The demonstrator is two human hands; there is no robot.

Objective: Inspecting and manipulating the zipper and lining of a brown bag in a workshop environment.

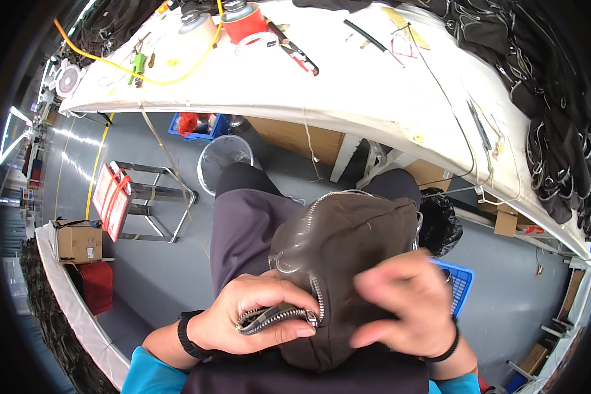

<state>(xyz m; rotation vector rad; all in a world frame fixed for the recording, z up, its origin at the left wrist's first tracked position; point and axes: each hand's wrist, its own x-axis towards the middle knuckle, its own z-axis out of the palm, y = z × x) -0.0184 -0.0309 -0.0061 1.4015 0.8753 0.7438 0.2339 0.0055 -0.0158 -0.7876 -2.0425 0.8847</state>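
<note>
**Head view: two hands work a dark brown zippered bag on the lap**

Head view shows a dark brown bag [348,262] of smooth, slightly glossy fabric lying on the person's lap, below the edge of the worktop [348,92]. The bag is rounded and slack, with a silver metal zipper [289,315] running along its edge and a second line of teeth curving over its top.

The left hand [256,318] grips the zippered corner, fingers curled shut around the toothed strip, thumb laid along it. A black band sits on that wrist. The right hand [407,308] rests on the bag's right side; it is blurred, with fingers spread loosely over the fabric, so I cannot tell whether they grasp it. Turquoise sleeves [151,374] show at the lower edge.

The worktop is a long, curved white surface, matt and scuffed. On it stand a red cylindrical can [241,23] with a grey cap, and a pale can [197,26] beside it. A yellow cord [144,75] loops across the left end, and a red-handled tool [299,52] lies near the cans. Black strapped goods [551,131] are heaped along the right end.

On the grey floor stand a cardboard box [79,241] at the left, a red and white rectangular sign [111,197] leaning on a metal stool frame, a round wire bin [224,157], and a blue plastic crate [463,282] beside the right hand.
</note>
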